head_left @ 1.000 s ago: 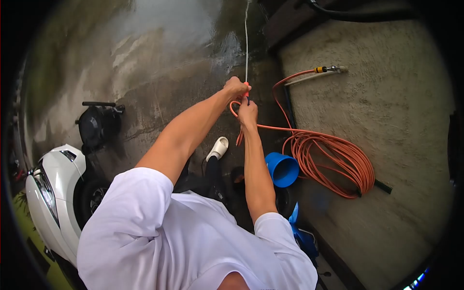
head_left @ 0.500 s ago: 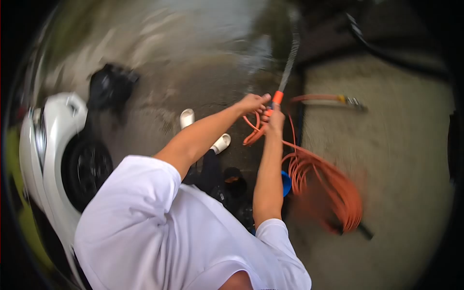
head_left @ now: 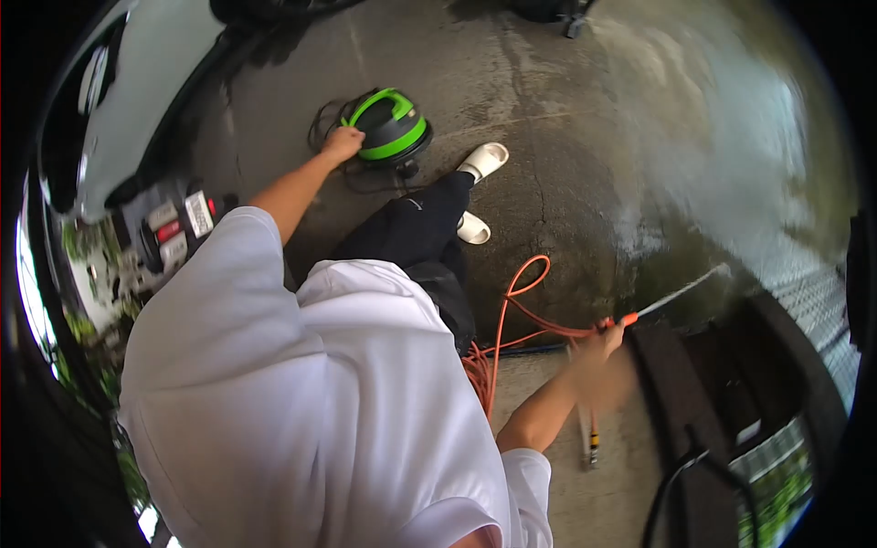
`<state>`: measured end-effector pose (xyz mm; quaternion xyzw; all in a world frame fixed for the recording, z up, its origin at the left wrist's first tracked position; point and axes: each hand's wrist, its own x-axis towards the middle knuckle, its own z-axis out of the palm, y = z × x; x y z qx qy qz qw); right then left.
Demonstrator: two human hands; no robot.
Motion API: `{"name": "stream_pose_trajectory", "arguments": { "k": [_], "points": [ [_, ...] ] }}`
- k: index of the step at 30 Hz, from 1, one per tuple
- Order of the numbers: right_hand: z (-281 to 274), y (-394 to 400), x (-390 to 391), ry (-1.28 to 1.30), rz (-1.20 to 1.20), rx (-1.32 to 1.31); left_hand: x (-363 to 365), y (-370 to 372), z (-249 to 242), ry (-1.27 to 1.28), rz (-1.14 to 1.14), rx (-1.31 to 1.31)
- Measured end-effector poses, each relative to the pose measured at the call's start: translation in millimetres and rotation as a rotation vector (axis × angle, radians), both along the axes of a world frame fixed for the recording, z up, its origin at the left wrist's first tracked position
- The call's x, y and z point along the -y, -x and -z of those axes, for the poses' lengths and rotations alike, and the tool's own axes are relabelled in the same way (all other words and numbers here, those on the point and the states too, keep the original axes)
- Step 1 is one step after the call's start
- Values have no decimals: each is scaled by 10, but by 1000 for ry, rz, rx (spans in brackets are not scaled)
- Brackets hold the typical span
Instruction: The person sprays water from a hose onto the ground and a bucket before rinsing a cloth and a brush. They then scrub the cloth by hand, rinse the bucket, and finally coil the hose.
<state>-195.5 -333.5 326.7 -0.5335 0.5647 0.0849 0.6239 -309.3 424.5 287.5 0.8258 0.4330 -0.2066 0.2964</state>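
Observation:
My right hand [head_left: 596, 347] is wrapped round an orange-tipped hose nozzle [head_left: 627, 320], and a jet of water [head_left: 681, 291] shoots from it toward the wet ground at the right. An orange hose [head_left: 519, 297] loops back from that hand to a coil beside my body. On the other side, my left hand [head_left: 343, 143] is stretched out with its fingers curled in, and I see nothing in it. It overlaps the edge of a green and black canister vacuum [head_left: 388, 128] standing on the ground, with a dark cord beside it.
Part of a car [head_left: 151, 87] stands at the left. Dark brown steps [head_left: 699, 384] rise at the right, with a black hose [head_left: 671, 484] near them. A brass hose fitting [head_left: 593, 447] lies on pale concrete. My white slippers [head_left: 484, 162] are on the damp floor.
My view has swung round, bringing the green vacuum into sight. My hands, close together at the nozzle before, are now wide apart. Water still sprays from the nozzle in my right hand.

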Motion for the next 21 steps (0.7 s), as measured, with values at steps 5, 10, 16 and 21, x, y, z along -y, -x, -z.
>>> {"name": "stream_pose_trajectory", "arguments": {
  "k": [5, 10, 16, 21],
  "points": [
    [255, -253, 530, -58, -297, -42, -249, 1354, -241, 103, -447, -162],
    [1328, -441, 1362, -26, -631, -215, 501, 2340, -389, 340, -545, -130],
    [796, -984, 34, 101, -261, -367, 1977, 3240, -200, 621, -1015, 21],
    [233, -1152, -225, 27, -141, -289, 2547, 3331, 111, 453, -62, -149]
  ]
}}
